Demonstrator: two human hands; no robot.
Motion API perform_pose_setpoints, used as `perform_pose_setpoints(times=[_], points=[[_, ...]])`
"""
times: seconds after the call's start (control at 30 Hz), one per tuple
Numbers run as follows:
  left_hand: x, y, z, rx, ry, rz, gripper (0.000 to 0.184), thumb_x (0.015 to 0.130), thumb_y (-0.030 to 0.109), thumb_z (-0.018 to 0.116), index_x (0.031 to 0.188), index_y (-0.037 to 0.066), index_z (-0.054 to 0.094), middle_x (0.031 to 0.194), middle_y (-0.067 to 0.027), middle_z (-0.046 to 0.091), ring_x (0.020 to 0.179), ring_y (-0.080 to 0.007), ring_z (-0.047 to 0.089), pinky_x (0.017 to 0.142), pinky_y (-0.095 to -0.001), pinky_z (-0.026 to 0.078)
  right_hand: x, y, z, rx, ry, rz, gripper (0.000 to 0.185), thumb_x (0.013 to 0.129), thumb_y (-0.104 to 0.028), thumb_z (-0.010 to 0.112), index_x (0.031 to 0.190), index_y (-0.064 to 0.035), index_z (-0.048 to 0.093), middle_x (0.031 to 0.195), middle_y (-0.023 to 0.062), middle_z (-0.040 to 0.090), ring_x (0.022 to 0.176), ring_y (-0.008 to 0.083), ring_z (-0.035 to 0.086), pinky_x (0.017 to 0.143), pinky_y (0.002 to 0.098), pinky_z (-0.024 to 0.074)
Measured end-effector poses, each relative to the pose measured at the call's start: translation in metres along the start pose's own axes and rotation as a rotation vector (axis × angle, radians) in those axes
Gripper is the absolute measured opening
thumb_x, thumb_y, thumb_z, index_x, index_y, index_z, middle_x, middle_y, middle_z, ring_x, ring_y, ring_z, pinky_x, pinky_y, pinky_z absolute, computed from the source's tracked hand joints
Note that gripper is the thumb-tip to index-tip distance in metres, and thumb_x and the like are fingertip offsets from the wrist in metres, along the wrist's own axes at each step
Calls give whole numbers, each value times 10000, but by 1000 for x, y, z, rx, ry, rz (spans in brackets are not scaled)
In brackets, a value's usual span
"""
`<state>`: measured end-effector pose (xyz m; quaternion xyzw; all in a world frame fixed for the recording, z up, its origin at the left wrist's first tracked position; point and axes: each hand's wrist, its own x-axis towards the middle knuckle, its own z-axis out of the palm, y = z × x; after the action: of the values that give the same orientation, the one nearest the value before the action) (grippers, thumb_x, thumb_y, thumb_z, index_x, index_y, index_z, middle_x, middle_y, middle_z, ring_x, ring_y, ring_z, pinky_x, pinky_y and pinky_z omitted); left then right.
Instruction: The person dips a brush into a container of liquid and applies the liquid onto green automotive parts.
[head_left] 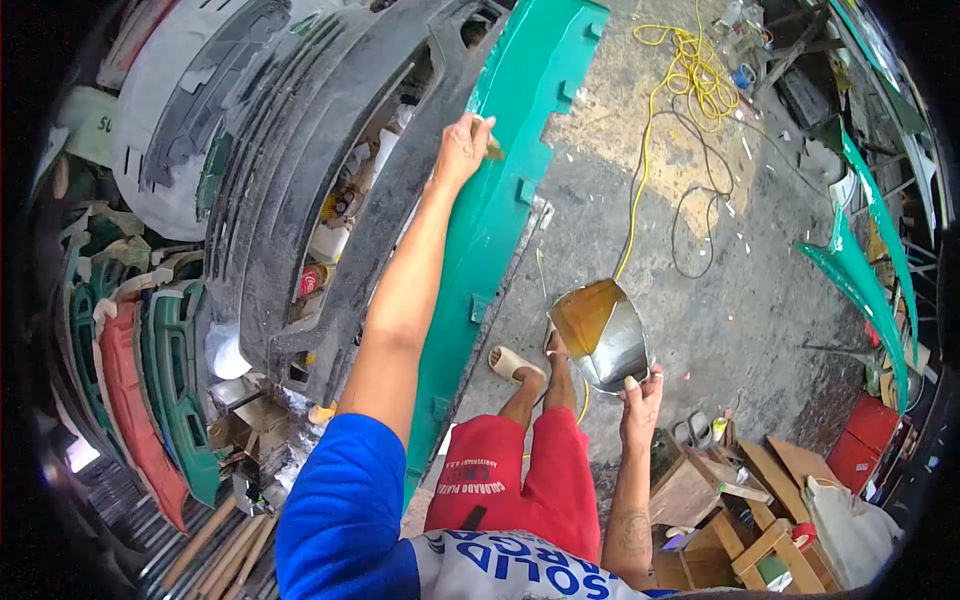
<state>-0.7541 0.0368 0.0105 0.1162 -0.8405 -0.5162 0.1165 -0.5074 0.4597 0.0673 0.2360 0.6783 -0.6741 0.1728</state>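
Note:
My left hand [462,150] is closed around a paintbrush, whose brownish bristles [495,151] point down and right over a long green panel [505,215]. The panel has tabs along its right edge and looks wet and glossy near its top. Whether the bristles touch the surface, I cannot tell. My right hand [641,400] grips the near rim of an open metal can [622,350], thumb over the edge. Amber liquid [588,315] lies in the can, which is held above the floor, right of the panel.
Dark bumpers [270,190] are stacked at left, beside red [122,380] and green parts. A yellow cord [690,75] lies coiled on the concrete floor [740,330]. Wooden pieces [700,490] and a red box [862,445] are at lower right; green trim [865,285] stands at right.

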Motion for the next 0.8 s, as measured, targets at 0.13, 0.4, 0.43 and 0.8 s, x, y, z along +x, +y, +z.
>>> perform_pose_setpoints(times=[0.13,0.4,0.43,0.8], points=[[-41,-8,-4,-6,44,85,166,968,155,546,1041,9,570,822,-139,663,643,-210,624,591,-349,494,11,11,-2,-93,-56,-36,603,869,-253,665,1351,-71,352,1148,27,497,957,127,511,752,277,451],[-280,-15,-80,151,50,-229,208,961,152,568,1137,52,520,1063,-205,625,970,-382,624,797,-434,488,31,-30,18,-152,-225,-57,550,873,-176,664,1299,-46,340,1153,68,513,1023,149,531,809,318,494],[-314,-17,-89,110,74,-301,220,965,157,563,1154,57,513,1065,-205,628,967,-386,626,795,-430,491,31,-38,27,-131,-221,-43,522,851,-157,688,1249,-46,369,1052,46,503,956,133,523,776,304,502],[-614,13,-92,12,811,-864,237,1028,213,424,1151,45,536,964,-123,645,803,-202,599,720,-359,485,20,-97,70,-408,-561,-27,393,940,-299,565,1223,-60,432,1219,66,487,1114,181,508,828,421,555]])
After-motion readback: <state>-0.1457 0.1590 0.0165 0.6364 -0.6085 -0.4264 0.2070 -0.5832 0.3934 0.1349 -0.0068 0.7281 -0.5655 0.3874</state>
